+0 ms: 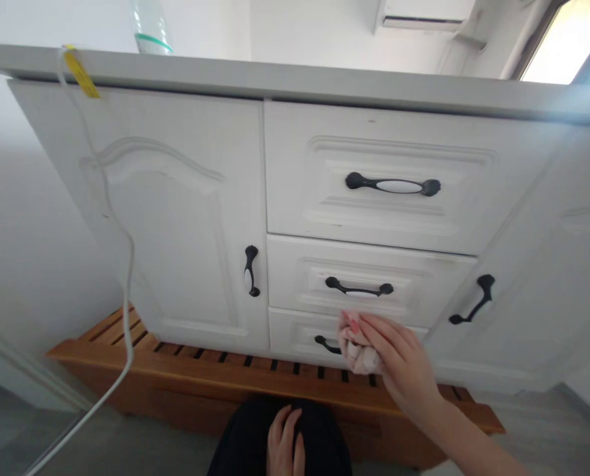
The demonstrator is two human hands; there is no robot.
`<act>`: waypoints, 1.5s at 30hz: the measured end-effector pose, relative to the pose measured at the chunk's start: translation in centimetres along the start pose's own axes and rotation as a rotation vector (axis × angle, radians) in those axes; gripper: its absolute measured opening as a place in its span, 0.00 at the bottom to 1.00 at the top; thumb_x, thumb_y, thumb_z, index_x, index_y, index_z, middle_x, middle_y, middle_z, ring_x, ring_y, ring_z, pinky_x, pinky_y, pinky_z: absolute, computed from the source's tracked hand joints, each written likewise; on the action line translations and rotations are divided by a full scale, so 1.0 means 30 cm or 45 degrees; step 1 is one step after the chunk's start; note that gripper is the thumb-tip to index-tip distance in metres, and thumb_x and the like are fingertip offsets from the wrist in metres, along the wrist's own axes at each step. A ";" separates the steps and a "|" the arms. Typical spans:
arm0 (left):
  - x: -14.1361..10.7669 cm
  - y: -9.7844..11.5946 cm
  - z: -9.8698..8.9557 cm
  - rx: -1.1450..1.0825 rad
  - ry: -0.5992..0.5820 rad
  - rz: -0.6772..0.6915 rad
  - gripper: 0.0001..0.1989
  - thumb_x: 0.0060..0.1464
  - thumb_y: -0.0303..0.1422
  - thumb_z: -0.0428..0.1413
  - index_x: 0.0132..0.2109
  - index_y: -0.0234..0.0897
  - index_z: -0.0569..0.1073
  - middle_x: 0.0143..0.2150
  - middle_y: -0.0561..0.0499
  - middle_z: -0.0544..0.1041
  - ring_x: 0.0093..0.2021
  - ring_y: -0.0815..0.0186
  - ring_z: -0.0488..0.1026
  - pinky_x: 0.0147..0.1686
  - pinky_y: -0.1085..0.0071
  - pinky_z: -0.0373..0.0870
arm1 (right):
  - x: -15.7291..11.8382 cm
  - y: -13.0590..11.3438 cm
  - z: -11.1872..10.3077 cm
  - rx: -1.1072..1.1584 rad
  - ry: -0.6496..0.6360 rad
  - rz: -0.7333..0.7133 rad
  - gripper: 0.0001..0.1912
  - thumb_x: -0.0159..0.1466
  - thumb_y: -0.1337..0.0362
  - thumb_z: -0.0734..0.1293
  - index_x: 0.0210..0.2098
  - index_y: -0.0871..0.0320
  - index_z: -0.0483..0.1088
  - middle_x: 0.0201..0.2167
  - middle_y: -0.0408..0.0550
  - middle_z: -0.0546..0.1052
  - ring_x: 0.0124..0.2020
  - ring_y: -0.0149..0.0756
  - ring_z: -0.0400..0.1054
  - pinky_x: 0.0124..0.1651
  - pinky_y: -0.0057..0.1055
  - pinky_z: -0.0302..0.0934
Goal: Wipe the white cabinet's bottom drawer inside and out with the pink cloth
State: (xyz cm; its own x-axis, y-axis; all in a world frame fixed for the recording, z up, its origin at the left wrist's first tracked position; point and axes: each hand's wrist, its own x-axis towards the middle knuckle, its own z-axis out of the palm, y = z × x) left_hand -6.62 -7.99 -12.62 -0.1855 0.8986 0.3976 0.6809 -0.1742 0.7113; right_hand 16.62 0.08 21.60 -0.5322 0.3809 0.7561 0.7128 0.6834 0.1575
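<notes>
White cabinet fronts [185,244] filled mid-frame, where, right of lower centre, the right hand [408,363] pinched a pale pink cloth [357,347], bunched apparently for a firmer hold, while the left hand [285,444], loosely uncurled, lay bottom centre on a dark-clad leg [240,436], perhaps for support.

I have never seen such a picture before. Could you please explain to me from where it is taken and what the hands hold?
No machine here: these are one person's bare hands. The single picture comes from a camera on the head, looking forward and down. The right hand grips a crumpled pink cloth before the lower drawers of a white cabinet. The left hand rests on dark clothing, with nothing visible in it. A clear container with a green band stands on the countertop, and a white cable hangs over its front edge.
</notes>
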 end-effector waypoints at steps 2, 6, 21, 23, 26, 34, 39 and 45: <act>-0.003 -0.013 -0.003 0.020 -0.011 0.029 0.20 0.64 0.36 0.47 0.57 0.41 0.76 0.57 0.41 0.75 0.57 0.55 0.75 0.56 0.54 0.75 | 0.181 -0.062 0.015 -0.036 0.175 -0.067 0.29 0.69 0.72 0.62 0.69 0.52 0.59 0.60 0.49 0.75 0.61 0.39 0.66 0.59 0.38 0.61; -0.005 -0.025 -0.003 0.054 0.004 0.050 0.19 0.64 0.35 0.47 0.57 0.41 0.76 0.58 0.41 0.75 0.57 0.56 0.75 0.56 0.54 0.75 | 0.470 -0.091 0.146 -0.104 0.388 -0.015 0.30 0.71 0.71 0.60 0.70 0.48 0.55 0.64 0.42 0.71 0.64 0.38 0.63 0.64 0.40 0.57; -0.014 0.006 -0.008 -0.012 -0.031 -0.080 0.20 0.65 0.33 0.46 0.58 0.41 0.74 0.60 0.41 0.72 0.60 0.57 0.72 0.59 0.52 0.72 | 0.362 -0.129 0.487 0.157 -0.243 -0.420 0.34 0.71 0.73 0.55 0.73 0.49 0.43 0.73 0.41 0.55 0.73 0.33 0.49 0.70 0.39 0.56; -0.013 0.003 -0.005 -0.002 -0.015 -0.064 0.20 0.64 0.33 0.46 0.58 0.42 0.75 0.59 0.41 0.72 0.59 0.57 0.72 0.58 0.52 0.73 | 0.344 -0.100 0.476 0.148 -0.291 -0.516 0.32 0.71 0.74 0.55 0.72 0.53 0.46 0.72 0.44 0.56 0.73 0.34 0.49 0.71 0.40 0.56; -0.011 0.012 -0.010 0.006 0.008 -0.063 0.19 0.64 0.33 0.47 0.58 0.43 0.75 0.59 0.42 0.73 0.59 0.57 0.72 0.58 0.53 0.73 | 0.323 -0.032 0.434 0.170 -0.341 -0.634 0.33 0.69 0.76 0.56 0.71 0.55 0.50 0.71 0.46 0.60 0.72 0.36 0.51 0.72 0.41 0.55; -0.006 0.027 -0.019 -0.009 0.033 -0.065 0.19 0.64 0.34 0.48 0.58 0.43 0.75 0.59 0.43 0.73 0.58 0.56 0.73 0.57 0.54 0.74 | 0.194 0.207 0.239 0.054 -0.425 -0.820 0.31 0.70 0.72 0.56 0.72 0.55 0.52 0.68 0.46 0.65 0.70 0.34 0.56 0.68 0.33 0.59; -0.009 0.008 -0.017 0.014 0.011 -0.034 0.19 0.64 0.34 0.47 0.58 0.43 0.75 0.59 0.42 0.73 0.58 0.56 0.73 0.58 0.53 0.74 | 0.077 0.335 0.131 -0.095 -0.355 -0.820 0.30 0.68 0.73 0.57 0.69 0.56 0.58 0.68 0.45 0.65 0.69 0.33 0.56 0.65 0.30 0.58; -0.008 -0.009 -0.016 0.043 0.008 -0.006 0.19 0.64 0.35 0.47 0.57 0.41 0.75 0.59 0.41 0.73 0.58 0.56 0.73 0.58 0.52 0.74 | -0.068 0.478 0.046 -0.097 -0.502 -0.614 0.30 0.70 0.73 0.57 0.68 0.45 0.58 0.66 0.37 0.69 0.65 0.31 0.62 0.67 0.36 0.55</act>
State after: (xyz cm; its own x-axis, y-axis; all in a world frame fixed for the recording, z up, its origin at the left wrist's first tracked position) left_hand -7.09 -8.35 -12.63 -0.1932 0.8967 0.3982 0.7033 -0.1564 0.6935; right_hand 27.30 9.97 21.45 -0.9203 0.2520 0.2994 0.3733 0.7949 0.4783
